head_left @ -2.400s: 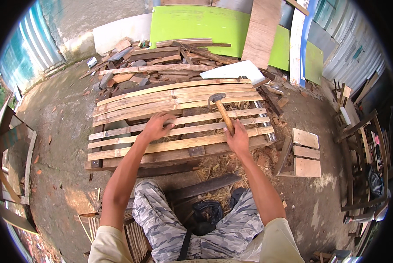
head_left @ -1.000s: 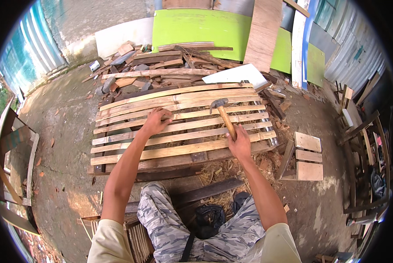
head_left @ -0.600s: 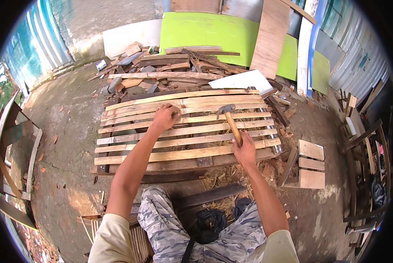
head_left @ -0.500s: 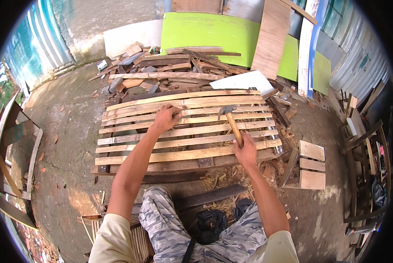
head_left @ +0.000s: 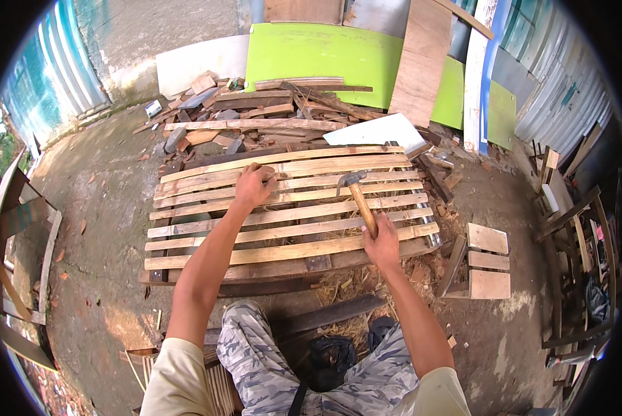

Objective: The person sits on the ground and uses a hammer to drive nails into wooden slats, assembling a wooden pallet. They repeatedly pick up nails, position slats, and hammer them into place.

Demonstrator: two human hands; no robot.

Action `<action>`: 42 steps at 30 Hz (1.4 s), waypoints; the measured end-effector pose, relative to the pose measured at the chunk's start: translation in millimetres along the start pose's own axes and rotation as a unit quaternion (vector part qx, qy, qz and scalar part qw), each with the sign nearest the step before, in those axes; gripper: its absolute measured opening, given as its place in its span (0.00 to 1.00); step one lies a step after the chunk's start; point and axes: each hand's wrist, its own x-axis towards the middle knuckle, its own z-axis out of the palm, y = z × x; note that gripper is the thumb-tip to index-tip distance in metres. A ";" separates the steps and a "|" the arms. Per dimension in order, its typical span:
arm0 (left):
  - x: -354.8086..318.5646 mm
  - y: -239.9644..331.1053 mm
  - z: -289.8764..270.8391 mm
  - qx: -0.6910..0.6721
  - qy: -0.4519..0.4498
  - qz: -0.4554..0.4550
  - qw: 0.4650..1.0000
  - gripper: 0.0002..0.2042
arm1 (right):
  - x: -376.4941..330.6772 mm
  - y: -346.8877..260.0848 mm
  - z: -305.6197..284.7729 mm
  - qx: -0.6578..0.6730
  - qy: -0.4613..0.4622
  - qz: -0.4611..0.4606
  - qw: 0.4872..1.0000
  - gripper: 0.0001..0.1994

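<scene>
In front of me lies a slatted panel of pale bamboo strips [head_left: 283, 218], set across dark wooden crosspieces. My left hand [head_left: 254, 186] rests on the upper strips, left of the middle. Its fingers are curled together, and whatever they may pinch is too small to make out. A claw hammer [head_left: 363, 208] with a wooden handle is gripped low on the handle by my right hand [head_left: 382, 240]. The dark metal head lies over the strips in the right half, pointing away from me. My right hand is above the near strips.
Scrap boards and stones [head_left: 255, 114] are heaped behind the panel, before a lime green sheet [head_left: 325, 59]. A small slatted wooden piece [head_left: 489, 260] lies on the right. Wooden frames stand at both sides. A dark plank [head_left: 325, 313] lies near my legs.
The whole view has shifted slightly, so the scene sits a little further left. Both hands and the hammer keep nearly the same places over the strips.
</scene>
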 end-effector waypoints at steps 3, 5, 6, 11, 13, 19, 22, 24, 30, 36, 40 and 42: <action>4.8 -0.2 1.4 0.029 -0.030 0.025 0.999 0.12 | 0.3 -1.3 -0.8 0.000 0.005 -0.003 1.000 0.24; 4.7 1.8 4.6 0.035 -0.021 0.017 0.999 0.12 | 0.9 -2.2 -2.4 -0.006 0.002 -0.011 1.000 0.24; 4.4 2.8 5.7 0.038 -0.018 0.013 0.999 0.12 | 0.7 -2.9 -3.0 -0.006 0.004 -0.011 1.000 0.24; 2.9 -2.3 8.8 0.016 -0.035 -0.004 0.999 0.11 | 1.8 -5.7 -3.7 -0.004 0.006 -0.015 1.000 0.23; 3.4 -4.2 8.8 0.010 -0.029 -0.005 1.000 0.11 | 0.7 -8.6 -3.6 -0.006 0.001 -0.003 1.000 0.23; 22.1 -11.8 6.7 0.025 -0.002 -0.022 0.999 0.12 | 0.6 -6.0 -2.0 -0.009 0.008 -0.013 1.000 0.23; 29.2 -11.9 4.9 0.045 -0.035 -0.015 0.998 0.12 | -1.0 -3.3 -3.2 -0.017 0.008 -0.006 1.000 0.22; 33.5 -19.1 2.8 0.048 -0.045 -0.012 0.998 0.13 | 0.2 -5.6 -2.5 -0.014 0.008 -0.008 1.000 0.22; 46.0 -24.9 8.2 0.042 -0.046 -0.026 0.998 0.17 | -0.1 -3.2 -3.1 -0.017 0.013 -0.011 1.000 0.21; 64.0 -43.6 16.0 0.059 -0.066 -0.070 0.994 0.23 | 1.7 -4.1 1.5 -0.011 0.004 -0.016 1.000 0.22; 69.0 -36.1 15.1 0.080 -0.112 -0.074 0.988 0.23 | -0.9 0.4 -2.8 -0.020 0.009 -0.014 1.000 0.22; 70.3 -39.0 12.4 0.089 -0.109 -0.085 0.986 0.22 | -1.1 -2.6 -1.6 -0.017 0.009 -0.016 1.000 0.22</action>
